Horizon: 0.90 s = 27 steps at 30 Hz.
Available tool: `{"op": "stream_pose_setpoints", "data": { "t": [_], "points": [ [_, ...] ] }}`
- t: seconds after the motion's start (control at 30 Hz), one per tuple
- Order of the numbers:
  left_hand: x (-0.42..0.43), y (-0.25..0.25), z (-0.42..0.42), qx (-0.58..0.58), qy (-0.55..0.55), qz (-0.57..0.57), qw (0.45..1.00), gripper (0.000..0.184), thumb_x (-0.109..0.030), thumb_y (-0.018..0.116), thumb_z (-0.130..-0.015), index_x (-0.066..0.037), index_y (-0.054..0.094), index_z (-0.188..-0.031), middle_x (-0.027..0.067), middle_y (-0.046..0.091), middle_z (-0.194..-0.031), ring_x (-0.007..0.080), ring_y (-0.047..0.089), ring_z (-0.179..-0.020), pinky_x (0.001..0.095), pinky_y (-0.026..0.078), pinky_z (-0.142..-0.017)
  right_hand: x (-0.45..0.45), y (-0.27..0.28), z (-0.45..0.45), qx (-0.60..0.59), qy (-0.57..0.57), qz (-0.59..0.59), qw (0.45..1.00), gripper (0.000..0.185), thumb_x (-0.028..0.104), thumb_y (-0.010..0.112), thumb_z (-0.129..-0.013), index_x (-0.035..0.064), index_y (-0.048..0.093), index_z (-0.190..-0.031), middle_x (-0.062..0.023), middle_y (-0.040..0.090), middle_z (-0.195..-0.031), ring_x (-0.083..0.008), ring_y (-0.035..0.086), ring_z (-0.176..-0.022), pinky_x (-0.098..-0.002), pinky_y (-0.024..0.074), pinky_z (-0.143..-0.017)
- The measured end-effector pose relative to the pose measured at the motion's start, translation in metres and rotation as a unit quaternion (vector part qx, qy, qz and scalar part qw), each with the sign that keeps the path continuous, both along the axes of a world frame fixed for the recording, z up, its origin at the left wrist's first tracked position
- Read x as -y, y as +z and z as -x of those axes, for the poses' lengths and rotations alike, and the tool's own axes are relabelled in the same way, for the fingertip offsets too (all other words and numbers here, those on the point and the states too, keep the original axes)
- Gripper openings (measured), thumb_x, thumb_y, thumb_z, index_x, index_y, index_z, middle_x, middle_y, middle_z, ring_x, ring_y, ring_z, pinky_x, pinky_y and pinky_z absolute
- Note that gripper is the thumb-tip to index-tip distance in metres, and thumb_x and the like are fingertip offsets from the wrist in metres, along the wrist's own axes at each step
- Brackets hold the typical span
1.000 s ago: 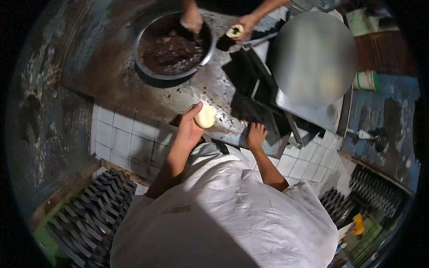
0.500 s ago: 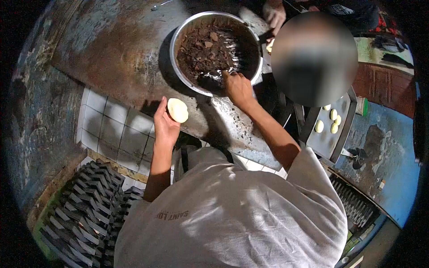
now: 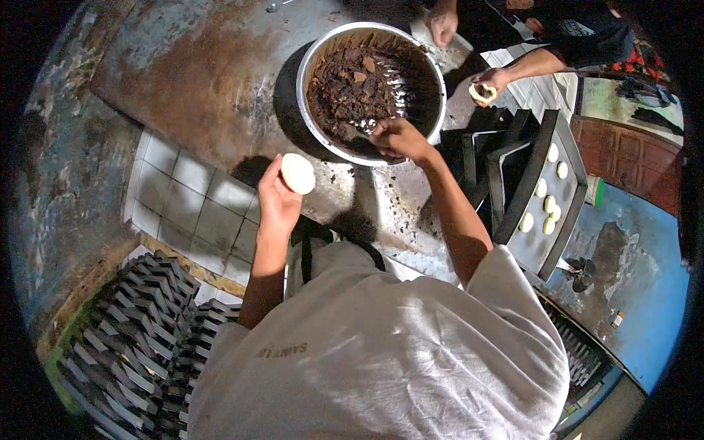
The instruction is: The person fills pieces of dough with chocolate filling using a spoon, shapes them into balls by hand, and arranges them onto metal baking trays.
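Observation:
My left hand (image 3: 277,198) holds a pale, flattened round of dough (image 3: 298,174) upright between thumb and fingers, just off the table's near edge. Across from it, my right hand (image 3: 398,139) is closed at the near inside edge of a large metal bowl (image 3: 422,95). Its curled fingers hide whatever they grip. Dark brown, crumbly filling (image 3: 345,92) with a few lighter chunks lies mostly on the bowl's left side. Smeared streaks and shiny metal show on the right inner wall.
Beyond the bowl, a co-worker's hand (image 3: 493,79) holds dough with dark filling (image 3: 482,93); their other hand (image 3: 443,28) is nearby. Several dough pieces lie on a tilted tray (image 3: 568,202) at right. Stacked dark metal pieces (image 3: 132,337) stand lower left. Crumbs dot the table (image 3: 183,81).
My view has shifted, uncovering the co-worker's filled dough and more of the tray. My right hand stays by the bowl's near side, its fingers more curled. My left hand still holds the dough.

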<state>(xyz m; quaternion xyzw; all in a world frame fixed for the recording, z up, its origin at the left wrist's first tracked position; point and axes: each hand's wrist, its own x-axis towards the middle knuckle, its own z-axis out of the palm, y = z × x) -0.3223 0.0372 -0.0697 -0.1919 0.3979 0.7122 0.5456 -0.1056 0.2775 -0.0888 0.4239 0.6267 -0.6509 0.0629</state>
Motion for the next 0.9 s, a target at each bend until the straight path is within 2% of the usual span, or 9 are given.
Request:
{"op": "stream_pose_setpoints", "data": {
  "t": [0.07, 0.2, 0.33, 0.5, 0.6, 0.73, 0.8, 0.83, 0.9],
  "points": [
    [-0.013, 0.007, -0.015, 0.014, -0.012, -0.030, 0.999, 0.023, -0.030, 0.062, -0.100, -0.010, 0.063, -0.113, 0.0039, 0.070, -0.109, 0.0208, 0.067, -0.105, 0.0402, 0.052, -0.096, 0.015, 0.056, -0.012, -0.059, -0.010, 0.073, 0.996, 0.006, 0.011, 0.068, -0.093, 0.0071, 0.068, -0.088, 0.0006, 0.063, -0.069, -0.0072, 0.052, -0.058, -0.0245, 0.0406, -0.054],
    [-0.045, 0.041, -0.073, 0.057, -0.078, -0.082, 0.992, 0.027, -0.030, 0.056, -0.105, -0.007, 0.062, -0.115, 0.0055, 0.069, -0.110, 0.0213, 0.065, -0.106, 0.0388, 0.050, -0.099, 0.065, 0.101, -0.055, -0.151, -0.071, 0.070, 0.984, 0.006, 0.008, 0.073, -0.091, 0.0074, 0.067, -0.088, 0.0031, 0.065, -0.078, -0.0048, 0.055, -0.071, -0.0231, 0.0435, -0.063],
    [-0.052, 0.052, -0.144, 0.117, -0.135, -0.156, 0.972, 0.029, -0.032, 0.053, -0.106, -0.006, 0.061, -0.115, 0.0072, 0.067, -0.110, 0.0222, 0.064, -0.106, 0.0393, 0.050, -0.098, 0.126, 0.046, -0.111, -0.235, -0.231, 0.028, 0.944, 0.015, 0.006, 0.079, -0.088, 0.0059, 0.064, -0.084, 0.0034, 0.065, -0.081, -0.0044, 0.055, -0.076, -0.0236, 0.0454, -0.070],
    [-0.038, 0.056, -0.217, 0.102, -0.170, -0.171, 0.965, 0.037, -0.039, 0.051, -0.106, -0.007, 0.059, -0.121, 0.0090, 0.065, -0.116, 0.0257, 0.062, -0.111, 0.0466, 0.047, -0.102, 0.207, 0.025, -0.229, -0.101, -0.300, -0.084, 0.945, 0.018, 0.013, 0.079, -0.088, 0.0028, 0.066, -0.084, -0.0026, 0.070, -0.089, -0.0097, 0.061, -0.084, -0.0275, 0.0496, -0.079],
    [-0.033, 0.075, -0.257, 0.063, -0.195, -0.175, 0.963, 0.041, -0.043, 0.050, -0.106, -0.007, 0.061, -0.121, 0.0096, 0.065, -0.117, 0.0278, 0.061, -0.112, 0.0468, 0.046, -0.103, 0.264, -0.015, -0.300, -0.180, -0.426, -0.037, 0.886, 0.015, 0.016, 0.076, -0.091, 0.0037, 0.068, -0.088, -0.0021, 0.069, -0.086, -0.0104, 0.061, -0.084, -0.0287, 0.0493, -0.080],
    [-0.018, 0.073, -0.310, 0.098, -0.231, -0.212, 0.945, 0.049, -0.050, 0.051, -0.104, -0.006, 0.062, -0.122, 0.0116, 0.066, -0.121, 0.0287, 0.060, -0.116, 0.0462, 0.045, -0.105, 0.294, -0.076, -0.374, -0.112, -0.423, -0.092, 0.895, 0.015, 0.014, 0.068, -0.097, 0.0014, 0.068, -0.089, -0.0059, 0.068, -0.083, -0.0172, 0.063, -0.075, -0.0313, 0.0501, -0.073],
    [-0.012, 0.075, -0.335, 0.113, -0.248, -0.220, 0.937, 0.054, -0.054, 0.050, -0.103, -0.005, 0.062, -0.123, 0.0126, 0.066, -0.123, 0.0290, 0.060, -0.117, 0.0463, 0.044, -0.106, 0.286, -0.053, -0.381, 0.183, -0.242, -0.330, 0.894, 0.025, 0.024, 0.064, -0.100, -0.0005, 0.071, -0.098, -0.0145, 0.071, -0.091, -0.0286, 0.069, -0.083, -0.0382, 0.0522, -0.076],
    [-0.007, 0.077, -0.345, 0.117, -0.266, -0.211, 0.933, 0.059, -0.057, 0.049, -0.102, -0.004, 0.061, -0.125, 0.0138, 0.065, -0.125, 0.0296, 0.060, -0.119, 0.0466, 0.044, -0.107, 0.281, -0.046, -0.383, 0.173, -0.203, -0.442, 0.856, 0.033, 0.031, 0.063, -0.100, 0.0001, 0.072, -0.109, -0.0196, 0.072, -0.103, -0.0355, 0.070, -0.094, -0.0417, 0.0531, -0.082],
    [0.006, 0.078, -0.360, 0.130, -0.286, -0.215, 0.925, 0.069, -0.061, 0.046, -0.101, 0.000, 0.057, -0.130, 0.0162, 0.063, -0.130, 0.0309, 0.058, -0.124, 0.0468, 0.043, -0.109, 0.268, -0.009, -0.360, 0.011, -0.353, -0.369, 0.860, 0.038, 0.034, 0.063, -0.101, 0.0011, 0.071, -0.116, -0.0185, 0.072, -0.111, -0.0283, 0.069, -0.105, -0.0380, 0.0523, -0.089]
  ]
}}
